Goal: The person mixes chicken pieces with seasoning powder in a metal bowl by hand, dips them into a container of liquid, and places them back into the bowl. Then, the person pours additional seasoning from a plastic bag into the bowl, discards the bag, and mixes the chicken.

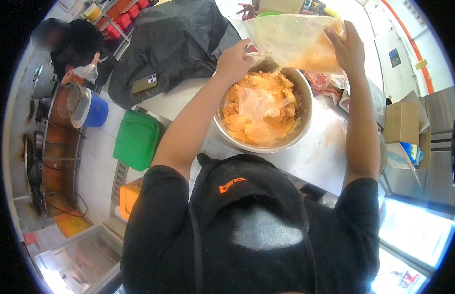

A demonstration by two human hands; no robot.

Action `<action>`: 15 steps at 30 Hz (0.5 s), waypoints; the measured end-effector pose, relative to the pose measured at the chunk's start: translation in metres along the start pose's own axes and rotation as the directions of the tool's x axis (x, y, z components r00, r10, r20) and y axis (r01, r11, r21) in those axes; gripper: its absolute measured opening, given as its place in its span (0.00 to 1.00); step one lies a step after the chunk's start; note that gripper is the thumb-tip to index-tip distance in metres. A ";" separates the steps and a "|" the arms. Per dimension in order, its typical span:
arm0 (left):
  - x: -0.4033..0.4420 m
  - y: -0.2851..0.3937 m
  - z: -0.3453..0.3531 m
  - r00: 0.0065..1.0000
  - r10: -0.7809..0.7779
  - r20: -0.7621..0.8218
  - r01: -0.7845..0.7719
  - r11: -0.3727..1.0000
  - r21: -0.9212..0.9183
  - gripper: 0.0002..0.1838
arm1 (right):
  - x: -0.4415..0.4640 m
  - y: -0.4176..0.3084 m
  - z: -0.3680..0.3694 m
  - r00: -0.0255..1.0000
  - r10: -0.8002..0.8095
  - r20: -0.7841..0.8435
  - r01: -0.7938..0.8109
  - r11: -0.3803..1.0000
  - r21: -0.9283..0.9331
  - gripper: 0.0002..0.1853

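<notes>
A large clear plastic bag (301, 41), smeared orange inside on its right part, is stretched between my two hands above the far rim of a metal bowl (306, 105). My left hand (235, 61) is closed on the bag's left end. At the bag's right end my right hand (344, 46) grips it, thumb toward me. Orange-coated chunks of food (259, 110) fill the bowl, and a piece of clear plastic film (259, 103) lies on top of them.
A black plastic sheet (183, 44) with a phone (145, 83) on it lies left. Bagged meat (325, 83) is right of the bowl. A green bin (137, 139), blue bucket (96, 110) and cardboard box (401, 120) stand around. Another person (80, 44) holds a plastic bag.
</notes>
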State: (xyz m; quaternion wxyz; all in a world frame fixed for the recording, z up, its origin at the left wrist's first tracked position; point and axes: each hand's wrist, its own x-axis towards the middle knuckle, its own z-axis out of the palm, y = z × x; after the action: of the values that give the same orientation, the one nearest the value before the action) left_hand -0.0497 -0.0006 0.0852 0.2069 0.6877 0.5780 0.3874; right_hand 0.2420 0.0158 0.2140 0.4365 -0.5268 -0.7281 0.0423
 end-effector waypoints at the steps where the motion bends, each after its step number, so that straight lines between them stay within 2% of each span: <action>1: 0.001 -0.002 0.003 1.000 0.001 0.004 -0.001 1.000 0.014 0.28 | 0.002 -0.001 0.001 0.999 -0.044 0.012 0.044 0.999 0.006 0.20; 4: 0.001 -0.005 0.008 1.000 -0.007 -0.006 0.007 0.999 0.037 0.28 | 0.005 -0.002 0.005 0.995 -0.086 0.044 0.085 0.996 0.014 0.20; 8: -0.002 -0.008 0.014 0.998 -0.055 0.013 0.054 0.998 0.042 0.27 | 0.009 0.001 0.007 0.991 -0.055 0.125 0.053 0.998 0.012 0.21; 10: -0.002 -0.016 0.017 0.999 -0.043 -0.026 0.045 0.996 0.071 0.26 | 0.009 0.000 0.013 0.984 -0.166 0.060 0.164 0.986 0.043 0.23; 14: -0.008 -0.021 0.015 0.999 -0.002 -0.045 0.007 0.994 0.111 0.29 | 0.009 -0.012 0.020 0.993 -0.086 0.077 0.080 0.993 0.083 0.19; 15: -0.009 -0.023 0.015 0.999 -0.022 -0.032 0.026 0.993 0.112 0.29 | 0.009 -0.022 0.017 0.991 -0.086 0.104 0.086 0.996 -0.002 0.20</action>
State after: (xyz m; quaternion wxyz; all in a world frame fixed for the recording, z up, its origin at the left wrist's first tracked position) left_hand -0.0525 -0.0015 0.0564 0.1634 0.6852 0.6104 0.3622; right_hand 0.2140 0.0201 0.2200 0.3978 -0.4935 -0.7720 0.0485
